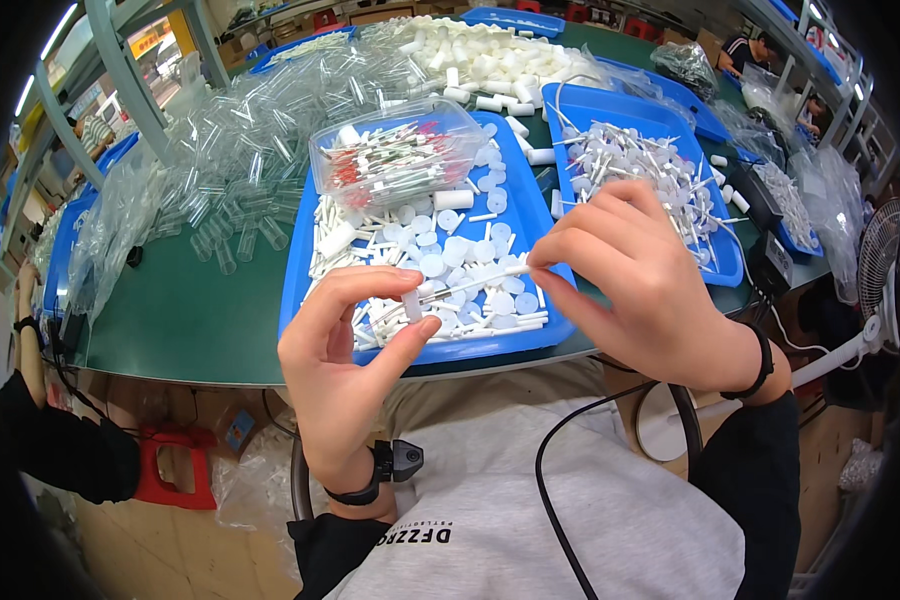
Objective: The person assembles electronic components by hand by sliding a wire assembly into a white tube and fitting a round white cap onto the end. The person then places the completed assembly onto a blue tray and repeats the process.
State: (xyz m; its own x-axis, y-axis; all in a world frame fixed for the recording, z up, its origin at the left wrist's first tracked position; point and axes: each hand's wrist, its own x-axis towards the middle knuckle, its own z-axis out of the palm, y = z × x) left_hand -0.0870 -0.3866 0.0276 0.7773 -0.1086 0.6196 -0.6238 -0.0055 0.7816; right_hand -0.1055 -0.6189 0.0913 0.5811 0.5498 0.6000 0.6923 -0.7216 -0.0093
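Held over the near edge of the blue tray (315,215), the left hand (345,370) pinches a small white cap (411,304) while the right hand (635,285) pinches a thin white stick (470,284) by its end; both look light, stiff, slippery, best gripped at the fingertips.

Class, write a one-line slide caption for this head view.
Left hand pinches a small white cap while right hand holds a thin white stick above a blue tray.
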